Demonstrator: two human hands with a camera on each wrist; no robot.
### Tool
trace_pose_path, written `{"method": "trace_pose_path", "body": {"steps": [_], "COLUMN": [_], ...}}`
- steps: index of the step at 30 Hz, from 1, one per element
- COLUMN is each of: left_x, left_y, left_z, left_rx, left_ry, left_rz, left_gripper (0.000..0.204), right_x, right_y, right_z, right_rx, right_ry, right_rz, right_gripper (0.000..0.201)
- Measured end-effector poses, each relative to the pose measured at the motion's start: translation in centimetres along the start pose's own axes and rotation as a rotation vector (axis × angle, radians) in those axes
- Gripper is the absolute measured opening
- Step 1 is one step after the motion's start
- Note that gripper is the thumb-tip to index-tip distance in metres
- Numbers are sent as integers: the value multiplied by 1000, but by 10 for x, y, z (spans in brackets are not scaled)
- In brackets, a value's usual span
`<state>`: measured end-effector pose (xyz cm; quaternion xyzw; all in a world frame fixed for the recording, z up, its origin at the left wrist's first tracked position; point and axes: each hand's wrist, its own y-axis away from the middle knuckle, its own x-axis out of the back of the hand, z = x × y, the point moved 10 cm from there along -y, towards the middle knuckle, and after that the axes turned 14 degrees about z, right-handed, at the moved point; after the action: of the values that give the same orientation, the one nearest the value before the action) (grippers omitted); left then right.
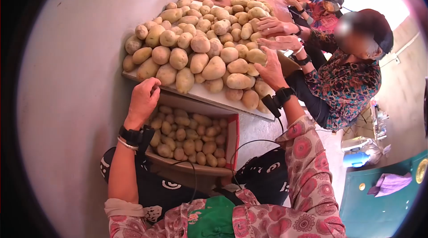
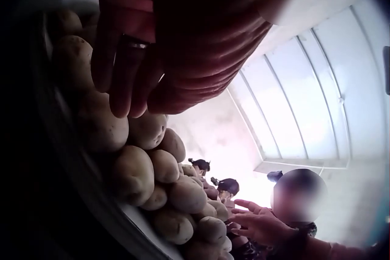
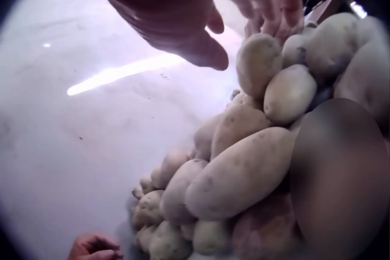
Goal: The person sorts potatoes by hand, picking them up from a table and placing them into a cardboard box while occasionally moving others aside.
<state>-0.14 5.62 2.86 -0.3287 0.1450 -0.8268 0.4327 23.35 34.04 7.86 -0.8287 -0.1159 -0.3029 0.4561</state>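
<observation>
My left hand [image 1: 143,97] hovers at the front left corner of the potato pile, above the cardboard box [image 1: 233,142], fingers loosely bent and nothing in them. The nearest potato [image 1: 166,74] lies just beyond its fingertips. In the left wrist view the fingers of the left hand [image 2: 201,46] hang down in front of several potatoes [image 2: 100,123]; one finger wears a ring. On the right side of the heap, my right hand [image 1: 272,71] reaches with spread fingers beside a potato [image 1: 256,56]. The right wrist view shows that hand [image 3: 177,13] empty, over the pile's edge.
Smaller potatoes [image 1: 189,133] fill the box between my knees. The table edge [image 1: 205,95] runs above it. Across the right side, another person [image 1: 347,77] reaches both hands over the pile; more people sit farther back. A wall [image 1: 76,82] stands close on the left.
</observation>
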Motion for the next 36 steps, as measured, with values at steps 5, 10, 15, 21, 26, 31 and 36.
{"method": "trace_pose_path", "body": {"steps": [5,10,15,21,26,31,36], "left_x": [5,3,0,6,3,0,3], "left_y": [-6,-9,-7,-9,-5,-2,-8], "left_z": [9,11,12,7,-6,-9,-18], "left_rx": [-27,-175,-122,-150,-95,-88,-68], "left_ry": [-23,-124,-75,-68,-92,-120,-103], "left_rz": [7,-25,-58,-30,-67,-93,-71], "left_gripper": [11,11,11,11,15,15,15], "right_x": [-31,-53,-48,25,32,-17,-71], "right_y": [-14,-23,-23,-13,89,196,266], "right_z": [10,23,17,26,-16,-64,-88], "right_rx": [64,115,-4,-362,-918,-999,-1381], "right_ry": [102,161,165,-279,-1286,-1143,-1449], "right_rz": [-152,-212,-237,90,-133,-299,-322], "right_gripper": [52,51,50,44,42,33,33]}}
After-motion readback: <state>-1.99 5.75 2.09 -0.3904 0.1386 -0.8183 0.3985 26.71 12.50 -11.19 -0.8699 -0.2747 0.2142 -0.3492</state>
